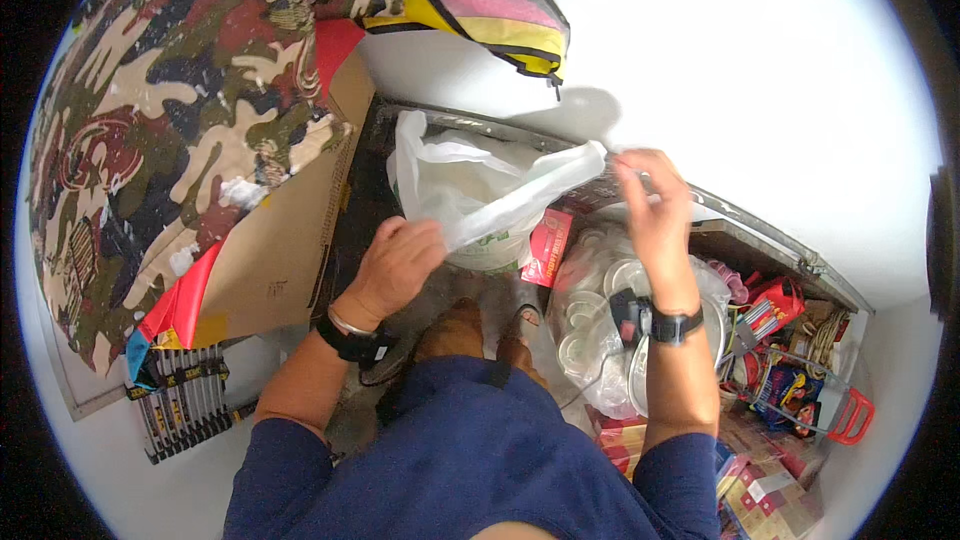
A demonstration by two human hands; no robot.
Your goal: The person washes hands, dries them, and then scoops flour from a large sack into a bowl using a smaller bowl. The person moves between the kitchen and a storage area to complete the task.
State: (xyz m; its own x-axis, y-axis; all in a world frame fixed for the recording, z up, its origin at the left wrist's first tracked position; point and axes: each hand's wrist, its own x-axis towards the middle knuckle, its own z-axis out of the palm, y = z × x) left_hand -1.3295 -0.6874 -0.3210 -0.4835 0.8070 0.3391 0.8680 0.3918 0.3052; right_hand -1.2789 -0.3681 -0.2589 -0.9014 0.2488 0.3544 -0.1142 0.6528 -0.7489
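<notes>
A white translucent plastic bag [480, 187] hangs with its mouth gaping in front of me, faint green print on its lower side. My left hand [401, 262] pinches the near end of its rim. At the rim's far right corner are the fingertips of my right hand [651, 202], blurred by motion. Between the two hands the near rim runs as a taut, folded band. Pale contents show dimly inside the bag, too unclear to name. A red packet with printing [549, 247] is beside the bag, below its right side.
A cardboard box [277, 255] under camouflage cloth [187, 127] rises at left, above a rack of metal rods [184, 405]. Bagged plastic lids [592, 315] lie at right, near a red-handled cart [851, 416] and patterned boxes [772, 495]. A yellow-and-pink mesh bag [495, 4] hangs overhead.
</notes>
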